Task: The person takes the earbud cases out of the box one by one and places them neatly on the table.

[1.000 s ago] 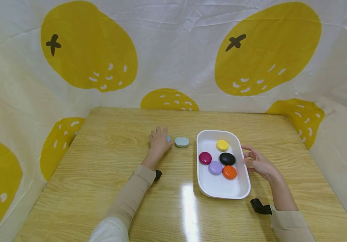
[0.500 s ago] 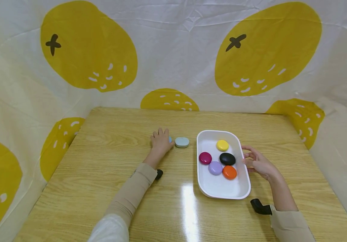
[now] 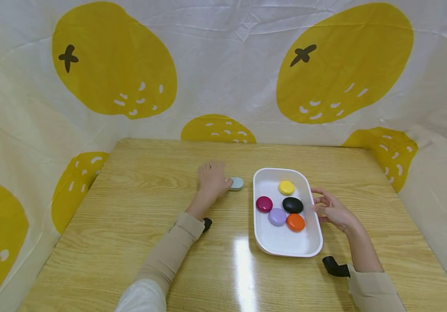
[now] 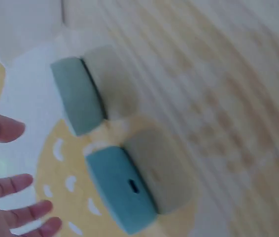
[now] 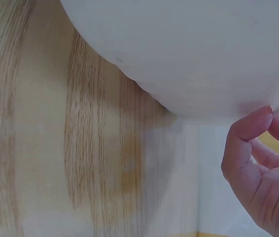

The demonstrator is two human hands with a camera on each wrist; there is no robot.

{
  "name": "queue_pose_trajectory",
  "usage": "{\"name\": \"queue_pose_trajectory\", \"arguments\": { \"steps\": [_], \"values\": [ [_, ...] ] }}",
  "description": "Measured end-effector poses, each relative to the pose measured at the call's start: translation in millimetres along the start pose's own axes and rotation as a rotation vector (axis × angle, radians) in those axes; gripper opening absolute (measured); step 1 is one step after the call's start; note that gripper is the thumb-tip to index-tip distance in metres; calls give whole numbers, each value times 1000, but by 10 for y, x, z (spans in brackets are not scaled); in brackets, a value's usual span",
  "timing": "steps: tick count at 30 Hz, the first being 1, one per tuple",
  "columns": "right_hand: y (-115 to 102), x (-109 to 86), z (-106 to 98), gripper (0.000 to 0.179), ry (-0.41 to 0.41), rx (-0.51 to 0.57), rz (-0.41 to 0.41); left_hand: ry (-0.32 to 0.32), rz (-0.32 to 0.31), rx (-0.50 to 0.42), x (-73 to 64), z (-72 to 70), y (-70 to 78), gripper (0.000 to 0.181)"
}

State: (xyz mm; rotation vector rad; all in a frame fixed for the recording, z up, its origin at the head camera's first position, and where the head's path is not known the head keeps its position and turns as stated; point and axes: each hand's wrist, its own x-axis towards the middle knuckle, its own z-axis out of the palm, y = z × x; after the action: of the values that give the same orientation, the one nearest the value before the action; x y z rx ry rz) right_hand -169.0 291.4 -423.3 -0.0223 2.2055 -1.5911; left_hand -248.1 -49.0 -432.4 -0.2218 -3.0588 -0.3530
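The left hand [image 3: 212,178] is open and holds nothing; the right hand [image 3: 334,211] pinches the right edge of the white tray [image 3: 280,242]; the left thumb is so near the green block [image 4: 78,96] that a quick move might bump it away. The blue block [image 4: 122,190] lies by the left hand, which hides it from above; the green block is just right of that hand on the worktop [image 3: 130,182], left of the tray.

Left hand [image 3: 213,180] looks kinda blurry in the head view and fully hides the blue block [image 4: 120,190]. Marks [image 3: 172,227] on that sleeve [image 3: 170,251] are too tiny to read. Right wrist view crops the tray [image 5: 203,54].
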Motion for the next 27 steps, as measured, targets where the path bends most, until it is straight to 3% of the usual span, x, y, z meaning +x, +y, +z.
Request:
{"name": "queue_pose_trajectory", "arguments": {
  "steps": [3, 7, 11, 16, 21, 27],
  "values": [
    [2, -1, -4, 60, -1, -4, -2, 79, 141, 11, -33, -77, 148, 55],
    [6, 3, -8, 60, -3, -7, -4, 131, 332, 47, -80, -117, 375, 54],
    [18, 8, -12, 60, 0, -7, 2, 107, 512, 111, -120, -78, 593, 54],
    [33, 15, -11, 60, 0, -2, 2, 41, 714, 196, -153, 71, 804, 55],
    [27, 11, -7, 60, -2, 7, -6, -43, 814, 299, -178, 213, 951, 58],
    [13, 4, -11, 61, -2, 12, 1, -140, 842, 377, -205, 305, 1088, 60]
  ]
}}
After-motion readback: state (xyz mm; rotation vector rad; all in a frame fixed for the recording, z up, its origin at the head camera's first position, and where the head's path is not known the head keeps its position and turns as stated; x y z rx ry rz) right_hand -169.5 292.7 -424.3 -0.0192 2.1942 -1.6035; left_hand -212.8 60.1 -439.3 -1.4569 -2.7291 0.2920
